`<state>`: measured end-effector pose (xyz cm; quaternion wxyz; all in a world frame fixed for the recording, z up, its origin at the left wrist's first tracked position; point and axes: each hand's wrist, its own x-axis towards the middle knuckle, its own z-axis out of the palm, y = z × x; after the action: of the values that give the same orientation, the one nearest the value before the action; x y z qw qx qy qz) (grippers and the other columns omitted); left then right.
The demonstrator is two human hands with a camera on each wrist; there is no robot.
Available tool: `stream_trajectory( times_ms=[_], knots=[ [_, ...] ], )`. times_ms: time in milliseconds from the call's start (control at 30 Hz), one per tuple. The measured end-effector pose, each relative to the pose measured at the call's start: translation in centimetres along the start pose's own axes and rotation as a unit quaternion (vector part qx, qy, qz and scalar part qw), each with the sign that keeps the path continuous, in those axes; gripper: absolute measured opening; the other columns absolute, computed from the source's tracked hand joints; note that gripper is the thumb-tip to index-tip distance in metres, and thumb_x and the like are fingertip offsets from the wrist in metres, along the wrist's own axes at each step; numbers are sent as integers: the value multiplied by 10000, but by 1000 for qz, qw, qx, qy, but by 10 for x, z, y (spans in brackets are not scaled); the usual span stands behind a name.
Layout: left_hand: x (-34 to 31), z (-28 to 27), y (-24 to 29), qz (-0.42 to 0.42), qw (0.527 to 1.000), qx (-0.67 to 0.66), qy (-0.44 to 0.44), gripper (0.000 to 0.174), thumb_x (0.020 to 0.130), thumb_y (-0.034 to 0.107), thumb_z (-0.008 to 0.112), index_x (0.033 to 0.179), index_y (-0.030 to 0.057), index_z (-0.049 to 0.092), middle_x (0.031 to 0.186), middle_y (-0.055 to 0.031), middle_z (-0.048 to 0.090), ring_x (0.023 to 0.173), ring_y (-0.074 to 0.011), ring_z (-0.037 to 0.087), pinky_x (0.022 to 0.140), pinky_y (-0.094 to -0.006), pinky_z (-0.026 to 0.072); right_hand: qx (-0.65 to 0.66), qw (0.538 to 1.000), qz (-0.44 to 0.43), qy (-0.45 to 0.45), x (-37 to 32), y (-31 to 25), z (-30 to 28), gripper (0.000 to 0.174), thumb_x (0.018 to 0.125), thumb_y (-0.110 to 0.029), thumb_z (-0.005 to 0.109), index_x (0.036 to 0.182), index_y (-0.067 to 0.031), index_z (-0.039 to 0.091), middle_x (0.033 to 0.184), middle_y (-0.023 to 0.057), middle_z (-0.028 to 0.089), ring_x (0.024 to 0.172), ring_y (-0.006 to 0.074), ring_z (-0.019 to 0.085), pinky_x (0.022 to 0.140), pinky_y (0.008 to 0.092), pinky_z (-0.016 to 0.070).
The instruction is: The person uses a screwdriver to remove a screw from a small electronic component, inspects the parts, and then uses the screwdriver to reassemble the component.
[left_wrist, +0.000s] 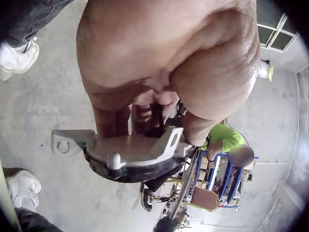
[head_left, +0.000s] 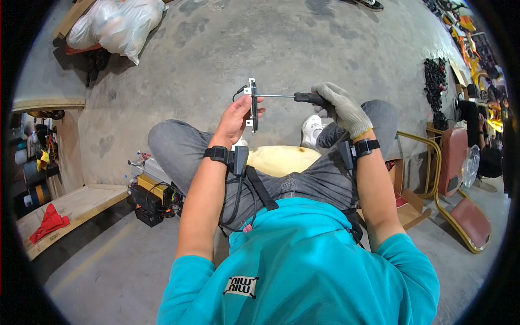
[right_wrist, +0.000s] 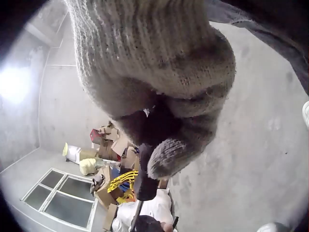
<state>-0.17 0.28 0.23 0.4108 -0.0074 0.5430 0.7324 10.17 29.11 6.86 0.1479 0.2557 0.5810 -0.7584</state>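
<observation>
My bare left hand (head_left: pixel 235 120) grips a dark, flat part with silvery brackets (head_left: pixel 253 105), held upright on edge. In the left wrist view the part's pale face (left_wrist: pixel 128 150) shows, with a bracket tab at either end and the fingers behind it. My gloved right hand (head_left: pixel 342 108) is curled round the black handle of a screwdriver (head_left: pixel 309 98). Its thin shaft runs level to the left and reaches the part's upper portion; whether the tip touches is too small to tell. In the right wrist view the handle (right_wrist: pixel 146 181) comes out between the gloved fingers.
A yellowish block (head_left: pixel 283 160) lies between the legs. Battery-like boxes and wires (head_left: pixel 151 195) stand at the left, beside a wooden ledge (head_left: pixel 81 208) with a red cloth. To the right are a folding chair (head_left: pixel 452 162) and an open carton (head_left: pixel 414 211). White bags (head_left: pixel 122 27) lie at the upper left.
</observation>
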Motion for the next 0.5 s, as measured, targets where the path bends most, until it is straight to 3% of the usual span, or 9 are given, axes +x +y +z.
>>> stream_trajectory(
  times_ms=[100,333,400,500],
  knots=[
    [0,0,1,3,1000,6,-7,430,1019,393,483,1196,27,625,1148,-66,668,997,-175,658,857,-280,545,63,996,-66,0,4,9,-3,330,957,-208,603,1196,17,570,1023,114,606,764,157,641,697,253,568],
    [0,1,1,-2,1000,-3,4,421,1018,375,496,1222,18,587,1198,-86,645,998,-185,656,866,-297,542,119,990,-66,22,6,11,-13,338,960,-190,589,1203,44,556,1023,123,602,809,173,648,687,261,572],
    [1,1,-1,-10,1000,-8,9,400,1022,356,497,1213,15,584,1190,-92,644,989,-187,657,864,-302,541,211,975,-73,-8,9,11,-15,369,959,-182,592,1232,60,538,1049,122,591,867,179,646,716,266,571],
    [5,1,-4,-20,1000,3,14,388,1018,358,510,1188,18,588,1171,-95,646,985,-188,657,858,-304,542,215,970,-85,-70,0,4,-2,413,931,-171,621,1254,62,511,1058,119,585,901,197,627,728,271,552]
  ],
)
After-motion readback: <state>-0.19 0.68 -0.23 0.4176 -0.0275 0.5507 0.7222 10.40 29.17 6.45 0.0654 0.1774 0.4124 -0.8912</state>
